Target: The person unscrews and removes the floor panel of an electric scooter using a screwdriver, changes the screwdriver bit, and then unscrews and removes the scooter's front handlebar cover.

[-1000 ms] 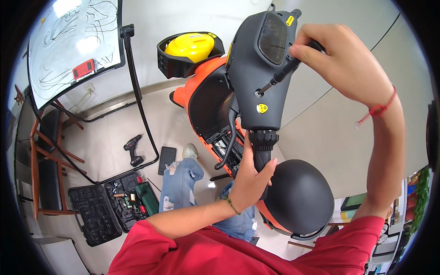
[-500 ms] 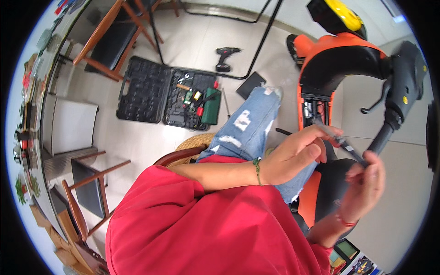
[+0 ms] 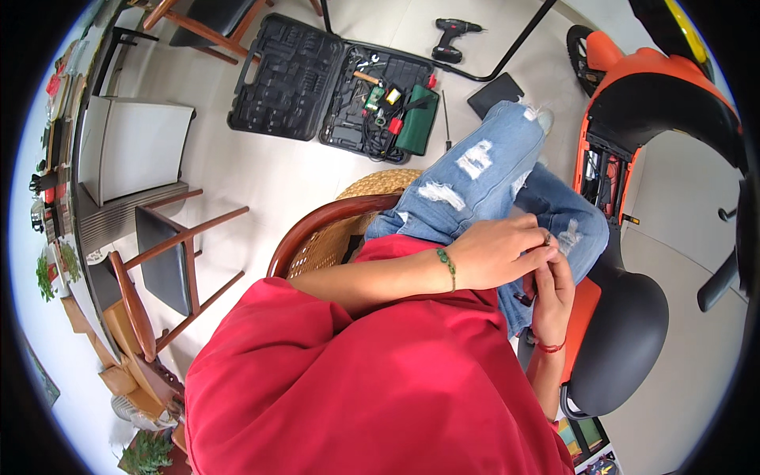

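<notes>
Judging from the pose, the step in hand is close fingertip work over the blue ripped jeans (image 3: 479,162). The left hand (image 3: 503,252) appears to pinch a small dark piece (image 3: 548,238); the right hand (image 3: 552,297) is curled up against those fingertips. A thin dark part (image 3: 523,299) shows beside its palm, but whether it grips this I cannot tell. The next move probably calls for a steady pinch and good alignment. One second ago, the right hand held a slim black screwdriver at the orange scooter's dark grey handlebar cover and the left its grip; now both are together, well left of the black rubber handlebar grip (image 3: 719,281).
</notes>
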{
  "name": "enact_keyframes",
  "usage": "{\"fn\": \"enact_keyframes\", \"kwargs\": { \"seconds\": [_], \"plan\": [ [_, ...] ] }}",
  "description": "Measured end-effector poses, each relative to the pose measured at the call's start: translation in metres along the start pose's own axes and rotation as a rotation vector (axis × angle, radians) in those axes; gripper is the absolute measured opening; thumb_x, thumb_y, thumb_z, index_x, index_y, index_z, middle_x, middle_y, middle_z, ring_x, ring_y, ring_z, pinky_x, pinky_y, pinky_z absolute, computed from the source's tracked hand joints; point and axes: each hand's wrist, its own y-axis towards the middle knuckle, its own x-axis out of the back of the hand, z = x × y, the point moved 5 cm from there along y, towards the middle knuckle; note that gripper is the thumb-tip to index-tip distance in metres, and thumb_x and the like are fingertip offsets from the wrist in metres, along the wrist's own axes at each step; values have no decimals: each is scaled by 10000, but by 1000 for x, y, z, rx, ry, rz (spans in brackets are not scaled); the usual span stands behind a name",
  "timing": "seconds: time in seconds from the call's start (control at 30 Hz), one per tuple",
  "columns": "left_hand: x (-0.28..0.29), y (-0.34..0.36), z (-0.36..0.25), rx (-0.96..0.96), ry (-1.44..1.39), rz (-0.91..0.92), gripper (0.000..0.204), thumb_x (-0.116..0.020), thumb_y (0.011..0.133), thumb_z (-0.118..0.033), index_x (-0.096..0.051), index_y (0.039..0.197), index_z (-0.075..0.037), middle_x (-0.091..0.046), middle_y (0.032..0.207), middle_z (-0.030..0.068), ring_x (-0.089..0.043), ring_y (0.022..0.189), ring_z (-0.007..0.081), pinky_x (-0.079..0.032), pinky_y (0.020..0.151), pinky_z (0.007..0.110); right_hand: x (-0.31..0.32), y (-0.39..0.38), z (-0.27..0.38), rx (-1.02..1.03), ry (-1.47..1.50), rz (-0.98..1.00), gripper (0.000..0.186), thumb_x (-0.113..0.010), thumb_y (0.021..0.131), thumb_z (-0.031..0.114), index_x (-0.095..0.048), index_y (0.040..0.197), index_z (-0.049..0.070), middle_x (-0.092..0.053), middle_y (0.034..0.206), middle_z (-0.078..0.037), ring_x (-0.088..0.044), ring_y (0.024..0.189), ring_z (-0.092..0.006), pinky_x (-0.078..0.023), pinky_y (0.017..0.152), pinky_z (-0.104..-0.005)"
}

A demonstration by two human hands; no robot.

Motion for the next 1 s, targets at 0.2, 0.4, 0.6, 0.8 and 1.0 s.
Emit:
{"fn": "enact_keyframes", "kwargs": {
  "seconds": [0.2,0.4,0.6,0.8,1.0],
  "plan": [
    [21,20,4,-96,183,-134,345,-518,913,-399,-523,799,-73,-556,755,66,-581,686,265,-437,582,388,-1,25,9,24,-153,33,172,-464,990,151,-554,945,12,-487,662,26,-402,569,-40,-310,513,-187],
    [18,34,24,32,-79,8,388,-526,908,-364,-515,704,-34,-572,625,129,-586,609,329,-420,543,420,7,41,8,25,-266,79,199,-470,983,136,-585,954,-24,-480,638,22,-394,554,-39,-297,488,-204],
    [17,34,26,131,9,-45,356,-539,900,-315,-524,666,-46,-564,597,129,-572,583,346,-415,523,430,10,52,4,74,-352,135,220,-455,981,122,-600,999,-42,-455,608,29,-375,537,-35,-290,479,-208],
    [37,42,30,70,15,-166,323,-563,888,-276,-539,660,-48,-561,599,120,-563,560,322,-397,499,409,9,61,-3,2,-273,164,284,-432,1003,192,-577,1085,-37,-442,621,31,-374,516,-39,-298,468,-201],
    [165,70,66,156,-310,-436,178,-573,929,-221,-630,872,-63,-571,615,-27,-482,547,19,-379,481,192,13,121,11,-126,3,-30,182,-441,1002,202,-495,952,35,-339,612,49,-283,493,-26,-221,427,-194]
  ]
}}
